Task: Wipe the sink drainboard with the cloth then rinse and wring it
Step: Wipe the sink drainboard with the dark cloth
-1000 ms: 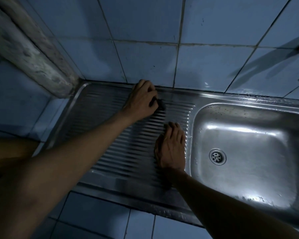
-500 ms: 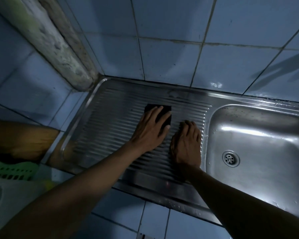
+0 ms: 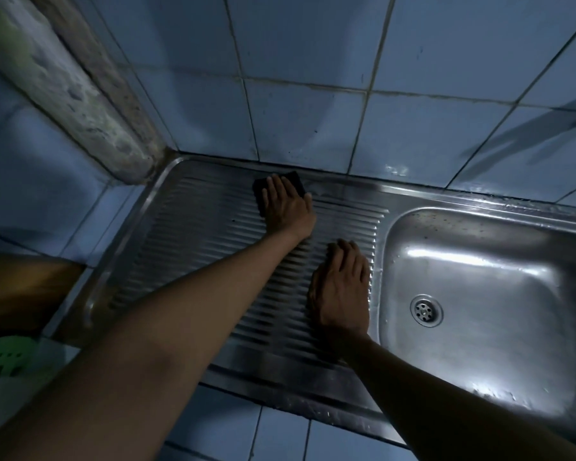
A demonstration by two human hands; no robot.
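The left hand [image 3: 288,207] presses a dark square cloth [image 3: 296,182] flat-fingered at the far edge of the ribbed steel drainboard [image 3: 193,234]. The right hand [image 3: 341,287] rests open and empty on the ridges beside the smooth basin [image 3: 499,281].

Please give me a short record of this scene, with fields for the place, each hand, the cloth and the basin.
place: steel drainboard beside tiled wall
left hand: flat, pressing the cloth at the back edge
right hand: flat on the ridges, holds nothing
cloth: dark, mostly under the fingers
sink basin: right of drainboard, wet, drain open
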